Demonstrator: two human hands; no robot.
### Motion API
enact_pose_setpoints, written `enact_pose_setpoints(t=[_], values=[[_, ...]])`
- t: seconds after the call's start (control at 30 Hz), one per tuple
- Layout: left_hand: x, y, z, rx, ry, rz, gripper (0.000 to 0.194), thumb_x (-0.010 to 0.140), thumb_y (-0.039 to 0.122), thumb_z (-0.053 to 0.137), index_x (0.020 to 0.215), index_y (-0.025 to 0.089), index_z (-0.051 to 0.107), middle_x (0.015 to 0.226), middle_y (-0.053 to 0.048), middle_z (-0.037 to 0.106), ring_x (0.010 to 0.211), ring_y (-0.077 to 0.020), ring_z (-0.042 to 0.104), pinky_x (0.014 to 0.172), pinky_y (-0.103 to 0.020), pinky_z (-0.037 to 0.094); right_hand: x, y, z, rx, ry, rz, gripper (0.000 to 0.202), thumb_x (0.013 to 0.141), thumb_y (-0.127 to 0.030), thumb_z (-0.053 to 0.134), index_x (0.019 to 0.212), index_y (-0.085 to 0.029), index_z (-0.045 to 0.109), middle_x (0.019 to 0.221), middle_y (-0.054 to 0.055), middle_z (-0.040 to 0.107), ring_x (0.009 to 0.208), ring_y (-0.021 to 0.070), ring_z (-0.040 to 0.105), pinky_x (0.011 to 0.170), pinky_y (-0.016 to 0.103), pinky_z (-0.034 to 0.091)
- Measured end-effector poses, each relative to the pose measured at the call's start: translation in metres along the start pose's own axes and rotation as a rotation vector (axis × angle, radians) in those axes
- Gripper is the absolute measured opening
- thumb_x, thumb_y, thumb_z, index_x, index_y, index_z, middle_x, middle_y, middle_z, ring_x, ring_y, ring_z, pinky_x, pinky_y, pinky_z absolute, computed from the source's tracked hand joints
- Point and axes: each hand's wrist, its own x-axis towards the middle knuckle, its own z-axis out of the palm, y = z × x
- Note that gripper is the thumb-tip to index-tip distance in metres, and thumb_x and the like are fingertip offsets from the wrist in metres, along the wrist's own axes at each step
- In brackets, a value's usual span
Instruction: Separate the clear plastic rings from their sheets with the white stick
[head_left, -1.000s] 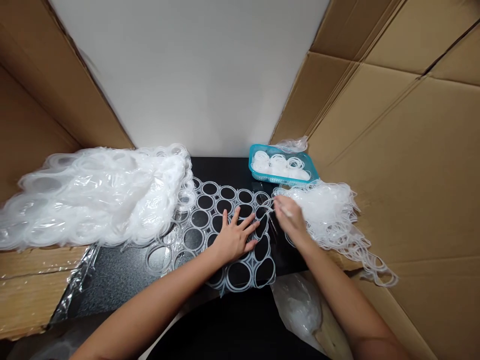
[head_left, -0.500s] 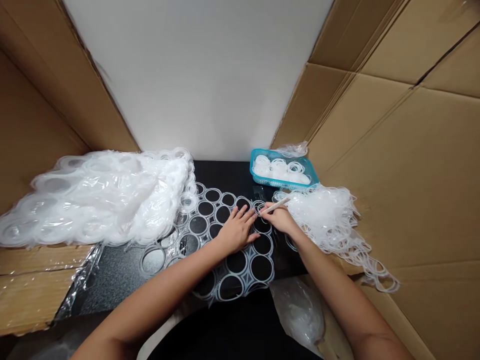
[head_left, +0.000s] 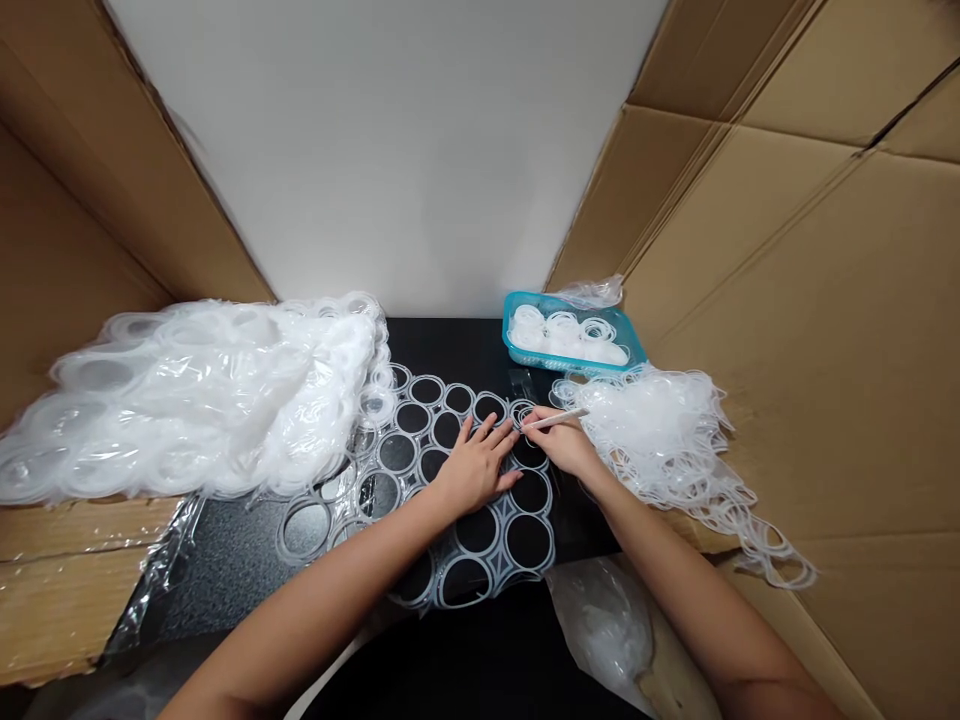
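Note:
A translucent sheet of joined rings (head_left: 502, 525) lies on the black work surface, its round openings showing black. My left hand (head_left: 478, 462) rests flat on it with the fingers spread toward the upper right. My right hand (head_left: 562, 437) is closed around a thin white pen-like tool (head_left: 556, 419). The tool slants down to the left, its lower end by a ring at the sheet's top right corner (head_left: 523, 412). My fingers hide that tip, so contact cannot be made out. The left fingertips lie close beside the right fingers.
A blue basket (head_left: 637, 352) holding bundled white rings stands at the back right. A heap of translucent ring scraps (head_left: 652, 420) lies right of my right hand. Stacked ring sheets (head_left: 195, 400) fill the left side. Cardboard panels (head_left: 840, 330) and a white wall (head_left: 390, 150) surround the surface.
The white tool in my right hand has tipped slightly flatter. My left hand stays in place on the sheet. The whole view has shifted a little.

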Motion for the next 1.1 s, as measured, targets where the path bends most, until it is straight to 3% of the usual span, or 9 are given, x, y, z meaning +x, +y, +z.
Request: enact_pose_setpoints(t=[0.3,0.5,0.57,0.7,0.77,0.83,0.9,1.0,1.1], values=[[0.000,0.001,-0.001,-0.028,-0.010,-0.007,0.060,0.098,0.053,0.048,0.147,0.021,0.043,0.155,-0.009,0.042,0.146,-0.0305,0.032,0.119,-0.056,0.021,0.002,0.002,-0.001,-0.036,-0.012,0.011,0.013,0.083,-0.031,0.053,0.075,-0.022,0.059,0.075,0.001,0.066,0.071,0.0187,0.059,0.068,0.030,0.043],[0.000,0.001,-0.003,-0.023,-0.002,-0.005,0.059,0.098,0.052,0.049,0.146,0.019,0.045,0.154,-0.009,0.043,0.146,-0.0309,0.033,0.118,-0.058,0.022,-0.009,-0.003,0.013,-0.310,0.110,-0.250,0.017,0.089,-0.022,0.044,0.078,-0.022,0.057,0.086,0.008,0.064,0.082,0.0233,0.057,0.077,0.033,0.042],[-0.001,0.002,-0.004,-0.024,-0.012,-0.008,0.057,0.098,0.051,0.049,0.146,0.020,0.045,0.155,-0.008,0.042,0.146,-0.0310,0.032,0.118,-0.058,0.022,-0.004,0.002,-0.003,-0.345,0.228,-0.228,0.020,0.091,-0.024,0.041,0.078,-0.021,0.057,0.083,0.008,0.063,0.081,0.0237,0.056,0.077,0.034,0.041],[0.000,0.002,-0.007,-0.026,-0.032,-0.013,0.055,0.099,0.050,0.049,0.146,0.022,0.045,0.155,-0.007,0.042,0.146,-0.0310,0.032,0.118,-0.058,0.022,0.019,0.017,-0.062,-0.361,0.642,0.034,0.021,0.088,-0.027,0.044,0.073,-0.020,0.057,0.075,0.006,0.061,0.070,0.0210,0.053,0.068,0.031,0.038],[-0.001,0.002,-0.009,-0.028,-0.037,-0.001,0.057,0.098,0.052,0.050,0.146,0.022,0.044,0.156,-0.007,0.041,0.147,-0.0324,0.030,0.118,-0.058,0.023,0.030,0.021,-0.084,-0.395,0.716,0.103,0.016,0.084,-0.026,0.049,0.074,-0.020,0.059,0.073,0.006,0.062,0.068,0.0199,0.052,0.066,0.030,0.036],[-0.002,-0.001,-0.013,-0.028,-0.024,0.017,0.061,0.096,0.054,0.053,0.147,0.023,0.043,0.157,-0.008,0.038,0.148,-0.0336,0.027,0.118,-0.058,0.025,0.036,0.019,-0.089,-0.400,0.688,0.127,0.013,0.081,-0.026,0.053,0.072,-0.019,0.060,0.071,0.005,0.063,0.067,0.0193,0.053,0.064,0.030,0.036],[-0.006,-0.005,-0.016,-0.020,0.019,-0.011,0.064,0.095,0.054,0.056,0.146,0.019,0.043,0.156,-0.013,0.039,0.147,-0.0339,0.029,0.117,-0.054,0.028,0.039,0.012,-0.077,-0.330,0.558,0.142,0.013,0.079,-0.027,0.056,0.069,-0.020,0.059,0.068,0.004,0.063,0.065,0.0191,0.054,0.063,0.029,0.036],[-0.013,-0.013,-0.019,0.001,0.058,-0.099,0.057,0.095,0.046,0.058,0.138,0.010,0.049,0.147,-0.021,0.048,0.142,-0.0332,0.040,0.116,-0.047,0.034,0.038,-0.004,-0.038,-0.112,0.257,0.108,0.013,0.077,-0.030,0.059,0.068,-0.021,0.060,0.069,0.003,0.066,0.067,0.0191,0.058,0.063,0.028,0.039],[-0.021,-0.021,-0.016,-0.005,0.051,-0.093,0.051,0.096,0.040,0.056,0.136,0.009,0.050,0.145,-0.021,0.051,0.139,-0.0316,0.044,0.114,-0.047,0.036,0.033,-0.019,0.002,0.036,0.050,-0.009,0.013,0.078,-0.032,0.059,0.070,-0.022,0.061,0.074,0.001,0.069,0.071,0.0182,0.060,0.065,0.027,0.042]])
